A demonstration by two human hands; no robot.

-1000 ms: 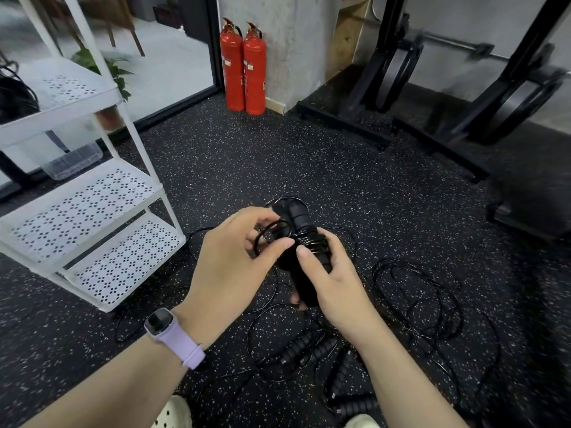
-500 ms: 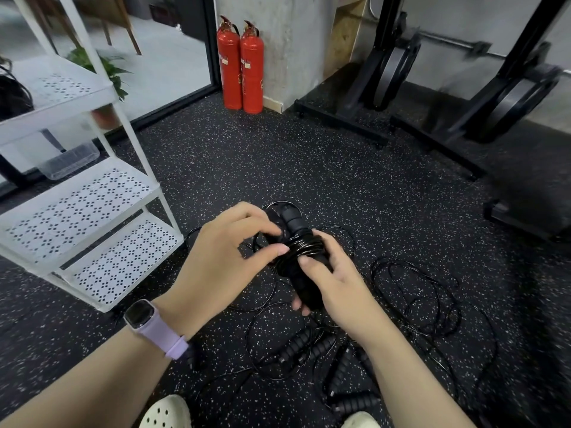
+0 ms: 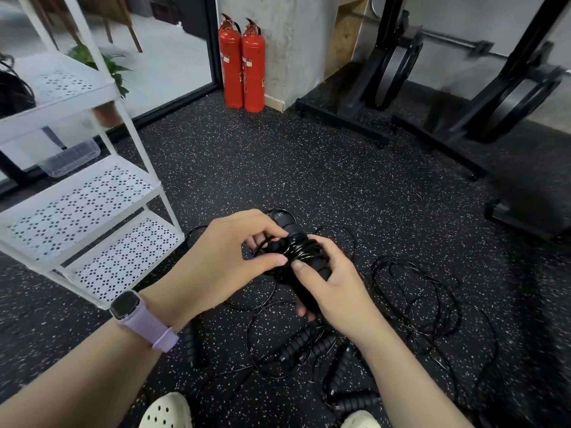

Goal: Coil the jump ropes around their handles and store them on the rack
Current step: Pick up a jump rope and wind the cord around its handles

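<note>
A pair of black jump rope handles (image 3: 296, 242) with thin black cord wound round their middle is held in front of me above the floor. My right hand (image 3: 330, 288) grips the lower part of the handles, thumb pressed on the coil. My left hand (image 3: 228, 257) pinches the cord at the coil's left side. Several more black handles (image 3: 309, 347) and loose tangled cord (image 3: 426, 298) lie on the speckled floor below. The white rack (image 3: 92, 196) with perforated shelves stands to the left; a dark coiled rope (image 3: 12, 91) lies on its top shelf.
Two red fire extinguishers (image 3: 242, 63) stand by a concrete pillar at the back. Black weight racks (image 3: 401, 72) with plates fill the back right. A clear plastic box (image 3: 71, 156) sits behind the rack. My white clogs (image 3: 167, 412) show at the bottom edge.
My left hand has shifted slightly around the coil, its fingers now closer over the cord. The right hand keeps its grip on the handles. The view has drifted a little.
</note>
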